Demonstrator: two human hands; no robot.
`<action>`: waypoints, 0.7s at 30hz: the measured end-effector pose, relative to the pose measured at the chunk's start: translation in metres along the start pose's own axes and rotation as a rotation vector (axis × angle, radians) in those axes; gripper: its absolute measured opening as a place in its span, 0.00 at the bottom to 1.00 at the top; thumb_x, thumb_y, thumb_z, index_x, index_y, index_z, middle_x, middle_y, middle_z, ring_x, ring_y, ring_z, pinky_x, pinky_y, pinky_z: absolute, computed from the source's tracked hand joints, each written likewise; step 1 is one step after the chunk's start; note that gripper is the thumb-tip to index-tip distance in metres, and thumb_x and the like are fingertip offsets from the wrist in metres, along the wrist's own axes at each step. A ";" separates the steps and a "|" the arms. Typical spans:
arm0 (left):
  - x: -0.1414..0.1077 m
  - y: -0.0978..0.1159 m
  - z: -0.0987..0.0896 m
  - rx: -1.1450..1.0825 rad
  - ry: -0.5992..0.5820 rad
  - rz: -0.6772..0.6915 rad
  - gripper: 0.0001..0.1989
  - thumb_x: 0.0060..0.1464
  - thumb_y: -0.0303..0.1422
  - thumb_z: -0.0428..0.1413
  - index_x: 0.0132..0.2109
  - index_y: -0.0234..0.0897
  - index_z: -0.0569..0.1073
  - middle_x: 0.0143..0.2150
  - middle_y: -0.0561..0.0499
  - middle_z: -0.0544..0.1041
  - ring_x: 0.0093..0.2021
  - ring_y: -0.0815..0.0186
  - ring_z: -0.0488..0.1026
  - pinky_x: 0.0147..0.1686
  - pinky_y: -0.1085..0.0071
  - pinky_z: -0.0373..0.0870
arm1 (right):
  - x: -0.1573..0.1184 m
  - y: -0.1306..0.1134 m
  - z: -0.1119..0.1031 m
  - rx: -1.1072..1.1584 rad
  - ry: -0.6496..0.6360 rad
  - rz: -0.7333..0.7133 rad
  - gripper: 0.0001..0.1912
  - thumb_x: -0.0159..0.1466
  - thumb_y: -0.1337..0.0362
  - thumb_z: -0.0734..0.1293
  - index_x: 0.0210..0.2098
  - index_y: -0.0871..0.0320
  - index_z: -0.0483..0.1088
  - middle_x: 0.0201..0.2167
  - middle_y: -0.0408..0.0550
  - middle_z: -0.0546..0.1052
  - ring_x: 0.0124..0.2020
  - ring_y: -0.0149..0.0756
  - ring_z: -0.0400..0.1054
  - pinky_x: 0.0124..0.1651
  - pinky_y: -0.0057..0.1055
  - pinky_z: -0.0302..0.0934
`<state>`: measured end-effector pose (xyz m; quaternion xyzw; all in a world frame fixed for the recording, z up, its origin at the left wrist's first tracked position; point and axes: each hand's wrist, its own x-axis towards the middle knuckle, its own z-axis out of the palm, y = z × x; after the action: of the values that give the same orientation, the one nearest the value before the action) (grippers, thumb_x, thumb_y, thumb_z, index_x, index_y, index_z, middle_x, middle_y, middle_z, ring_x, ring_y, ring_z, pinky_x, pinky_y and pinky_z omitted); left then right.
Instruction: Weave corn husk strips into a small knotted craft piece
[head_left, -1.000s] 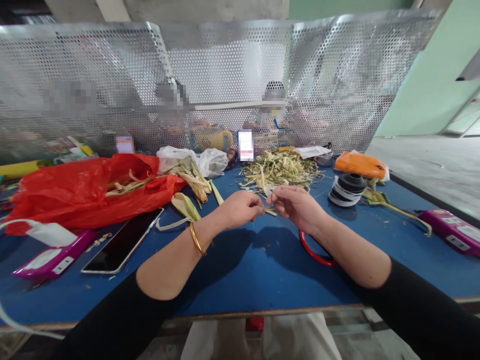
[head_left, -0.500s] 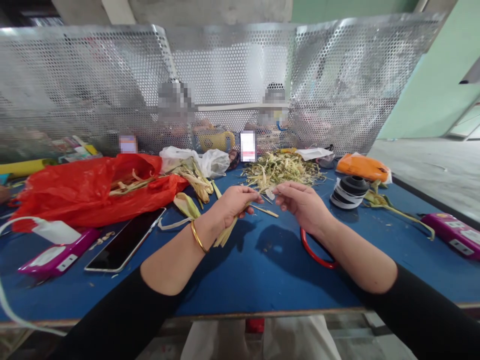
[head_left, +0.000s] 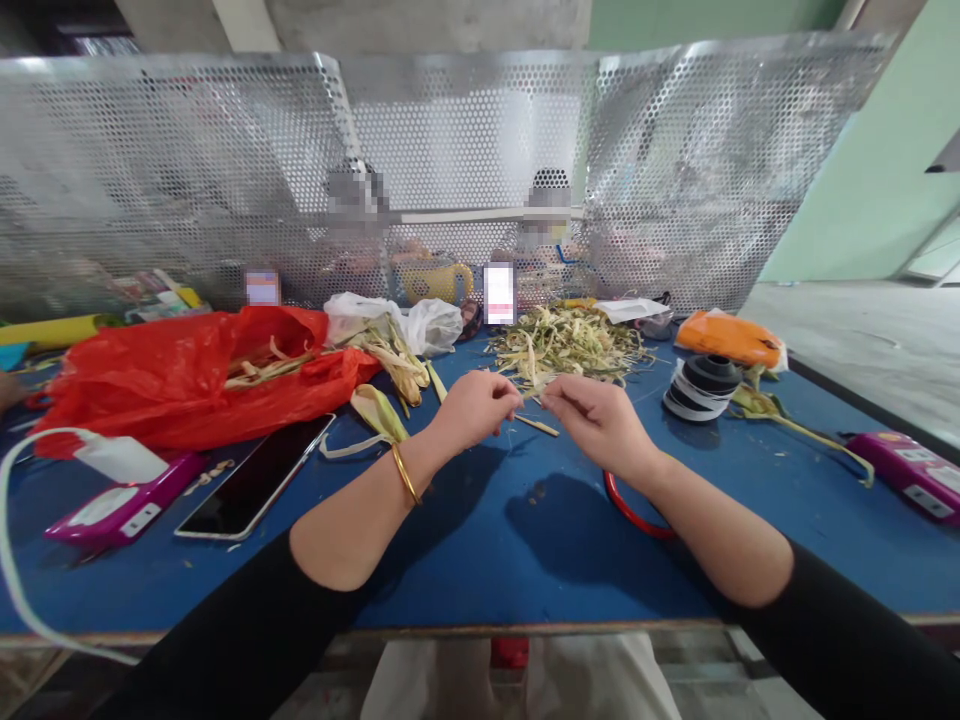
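Over the blue table [head_left: 465,560], my left hand [head_left: 480,408] is closed in a pinch, a gold bangle at its wrist. What it grips is mostly hidden behind the fingers. Facing it, my right hand [head_left: 592,415] is closed too, its fingertips together around something too small to make out. A small gap separates the two hands, with a thin pale strand faintly visible there. Just beyond them lies a pile of shredded dry husk [head_left: 574,345]. A short pale stalk [head_left: 536,426] rests on the table between the hands. Under my right forearm sits a red ring-shaped handle [head_left: 634,512].
To the left are a red plastic bag [head_left: 172,375] with husks, a dark phone [head_left: 259,480] and a purple power strip [head_left: 124,510]. A black-and-white thread spool [head_left: 701,387], an orange packet [head_left: 727,337] and another purple strip [head_left: 911,470] are at right. Perforated metal [head_left: 465,130] stands behind.
The bundle of pale strips below my left hand no longer shows. My right hand has turned and its fingers are drawn closer together. The pale piece between the hands is less visible.
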<state>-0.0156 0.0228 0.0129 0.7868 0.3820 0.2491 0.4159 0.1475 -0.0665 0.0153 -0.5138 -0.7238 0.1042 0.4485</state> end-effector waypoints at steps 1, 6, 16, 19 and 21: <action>-0.003 0.003 0.000 0.081 -0.083 0.050 0.07 0.50 0.30 0.55 0.26 0.34 0.74 0.20 0.54 0.71 0.16 0.74 0.63 0.19 0.78 0.57 | 0.001 0.002 -0.001 -0.003 0.009 -0.001 0.12 0.64 0.63 0.60 0.25 0.57 0.66 0.21 0.40 0.65 0.25 0.29 0.56 0.30 0.27 0.50; -0.016 0.020 -0.004 -0.119 -0.564 0.144 0.06 0.51 0.31 0.57 0.31 0.34 0.77 0.23 0.55 0.72 0.18 0.75 0.64 0.20 0.77 0.60 | 0.011 0.023 -0.004 0.085 0.030 0.153 0.11 0.59 0.63 0.63 0.21 0.57 0.64 0.18 0.38 0.62 0.23 0.29 0.54 0.28 0.27 0.49; -0.003 0.014 0.002 -0.875 0.014 -0.393 0.05 0.52 0.25 0.57 0.28 0.31 0.72 0.22 0.55 0.68 0.17 0.77 0.63 0.17 0.80 0.61 | 0.004 0.011 0.002 -0.013 -0.085 -0.007 0.12 0.64 0.64 0.61 0.24 0.56 0.64 0.24 0.42 0.66 0.27 0.31 0.59 0.32 0.28 0.53; -0.003 0.011 0.012 -0.925 -0.028 -0.432 0.05 0.52 0.24 0.57 0.28 0.31 0.71 0.21 0.54 0.68 0.17 0.76 0.63 0.18 0.79 0.63 | 0.003 0.004 0.003 0.157 0.002 -0.051 0.12 0.64 0.61 0.62 0.25 0.57 0.66 0.33 0.48 0.70 0.35 0.34 0.64 0.39 0.31 0.58; -0.004 0.009 0.018 -0.984 -0.116 -0.405 0.04 0.51 0.24 0.57 0.29 0.31 0.71 0.21 0.55 0.68 0.18 0.76 0.63 0.18 0.80 0.62 | 0.003 0.002 0.004 0.381 -0.019 0.035 0.13 0.64 0.57 0.63 0.26 0.57 0.68 0.34 0.49 0.72 0.35 0.35 0.66 0.38 0.32 0.60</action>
<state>-0.0014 0.0077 0.0104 0.4220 0.3407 0.2698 0.7957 0.1456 -0.0613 0.0132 -0.4311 -0.6861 0.2520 0.5290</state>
